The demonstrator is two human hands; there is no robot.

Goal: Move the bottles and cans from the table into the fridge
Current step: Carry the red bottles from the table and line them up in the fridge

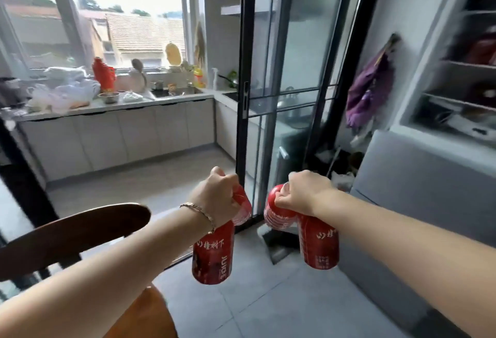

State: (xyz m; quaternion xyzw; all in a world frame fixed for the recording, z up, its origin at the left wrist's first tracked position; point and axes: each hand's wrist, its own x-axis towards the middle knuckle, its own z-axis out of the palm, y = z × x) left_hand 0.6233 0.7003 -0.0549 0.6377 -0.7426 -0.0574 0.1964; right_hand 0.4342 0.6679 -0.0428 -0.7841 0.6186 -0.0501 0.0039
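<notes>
1. Clenched knuckles-up round the tops of two red bottles: left grip (214, 198), with a thin bracelet (200, 215) on the wrist.
2. Hanging upright under that fist: left front bottle (213, 257), label lettering partly readable. Behind it, tilted off to the right and showing only a ribbed shoulder: left rear bottle (242, 209).
3. Clenched the same way on two more: right grip (306, 192). Hanging below the wrist, lower body in plain sight: right near bottle (318, 246). Leaning left from under the thumb, bottom hidden behind its neighbour: right far bottle (276, 213).
4. Caps and necks swallowed by both fists; cannot tell how the fingers divide between each pair.
5. All four carried in the air above the grey floor tiles (268, 297), in front of a black-framed glass sliding door (284, 69); the two pairs near each other but apart.
6. Cut off at lower left: curved wooden chair back (75, 230).
7. Smeared by blur at right: grey upholstered seat (418, 190), purple cloth (370, 85) hanging on the wall, shelves (461, 69) with contents too soft to name.
8. Through the doorway: cluttered kitchen bench (161, 101) under a bright window.
</notes>
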